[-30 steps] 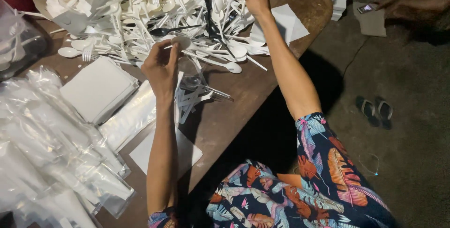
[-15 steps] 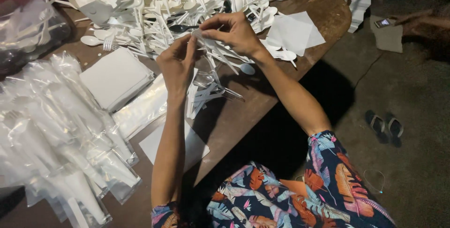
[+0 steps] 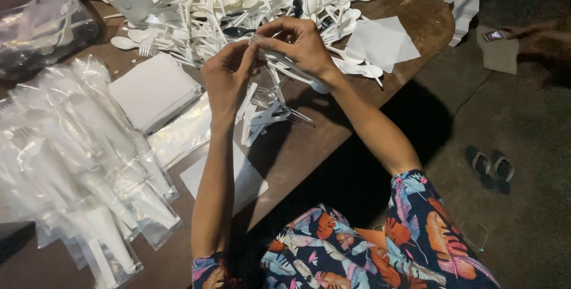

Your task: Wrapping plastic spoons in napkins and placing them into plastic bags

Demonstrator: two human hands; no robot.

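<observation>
A clear sleeve of white cutlery (contents hard to make out) is pinched between left hand and right hand, above the desk.

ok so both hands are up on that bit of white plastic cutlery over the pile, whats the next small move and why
Probably ease the white cutlery further into the clear sleeve. The left hand and right hand pinch it together above the wooden table, handles still jutting toward the loose pile, and filled clear packets lie stacked at the left.
</observation>
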